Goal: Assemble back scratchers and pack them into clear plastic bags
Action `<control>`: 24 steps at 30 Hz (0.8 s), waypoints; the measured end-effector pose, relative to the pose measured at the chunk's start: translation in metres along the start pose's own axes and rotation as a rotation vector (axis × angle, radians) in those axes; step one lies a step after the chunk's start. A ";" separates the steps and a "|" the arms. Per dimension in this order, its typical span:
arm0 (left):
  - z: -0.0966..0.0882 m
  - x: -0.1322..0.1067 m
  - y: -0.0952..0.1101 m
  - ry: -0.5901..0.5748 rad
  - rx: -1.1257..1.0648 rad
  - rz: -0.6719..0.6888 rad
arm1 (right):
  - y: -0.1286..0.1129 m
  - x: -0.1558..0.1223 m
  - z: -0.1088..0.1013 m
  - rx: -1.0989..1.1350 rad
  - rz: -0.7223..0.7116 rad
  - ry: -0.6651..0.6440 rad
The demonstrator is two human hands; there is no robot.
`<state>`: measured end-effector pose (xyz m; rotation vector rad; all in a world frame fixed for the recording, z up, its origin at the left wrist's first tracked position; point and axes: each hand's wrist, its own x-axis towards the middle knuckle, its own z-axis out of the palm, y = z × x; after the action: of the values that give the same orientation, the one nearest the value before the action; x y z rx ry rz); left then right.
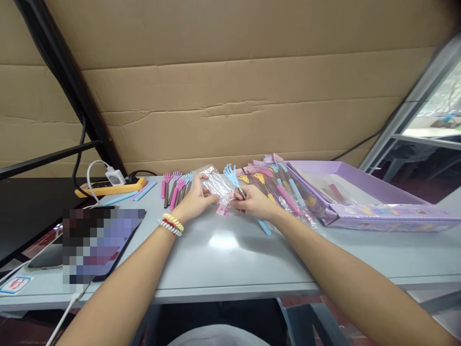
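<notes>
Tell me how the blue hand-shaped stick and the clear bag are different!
The blue hand-shaped stick is long and thin, with little fingers at its tip; the clear bag is flat and wider. The stick's tip is light blue, while the bag is see-through with a pink label at its near end. The right hand holds the stick; the left hand holds the bag. Both are being held close together.

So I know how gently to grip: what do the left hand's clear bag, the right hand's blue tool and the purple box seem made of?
Clear bag: likely glossy plastic film, transparent with crinkled highlights.
Blue tool: probably smooth moulded plastic head; its dark, glinting shaft may be metal.
Purple box: perhaps printed card, satin, judging by its thin patterned walls.
</notes>
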<state>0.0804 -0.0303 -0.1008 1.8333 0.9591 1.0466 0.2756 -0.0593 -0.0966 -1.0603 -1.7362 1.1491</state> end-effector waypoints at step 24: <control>-0.009 0.006 0.007 0.383 0.041 0.076 | -0.002 -0.002 -0.001 -0.609 -0.179 0.215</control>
<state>0.0763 -0.0255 -0.0900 1.7460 1.1446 1.4702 0.2768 -0.0612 -0.0947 -1.2878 -2.0044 0.3732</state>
